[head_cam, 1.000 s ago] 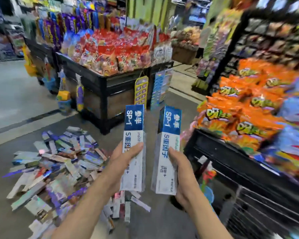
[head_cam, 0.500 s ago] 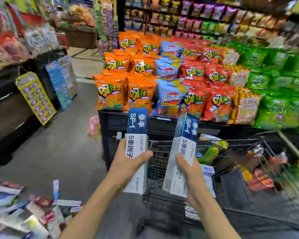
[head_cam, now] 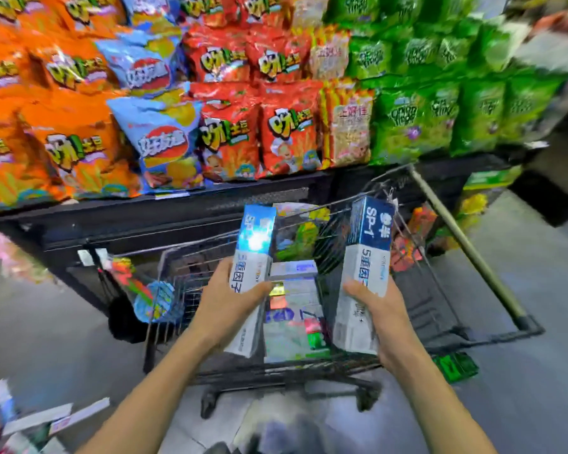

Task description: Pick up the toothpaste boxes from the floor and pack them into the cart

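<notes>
My left hand (head_cam: 225, 306) grips a tall white toothpaste box with a blue top (head_cam: 254, 244), held upright over the black wire cart (head_cam: 466, 244). In my right hand (head_cam: 379, 309) is a second box of the same kind (head_cam: 369, 247), tilted slightly and also above the basket. Between the two held boxes, several toothpaste boxes (head_cam: 292, 309) lie flat in the cart's basket. At the bottom left a few more boxes (head_cam: 46, 417) lie loose on the grey floor.
Behind the cart runs a black display stand (head_cam: 145, 214) piled with orange, red, blue and green snack bags. Small packs hang on the cart's left side (head_cam: 154, 299). A green pack (head_cam: 454, 367) lies on the floor right of the cart.
My view has swung right from the floor pile to the cart. Both hands carried their boxes forward, from in front of the cart to above its basket.
</notes>
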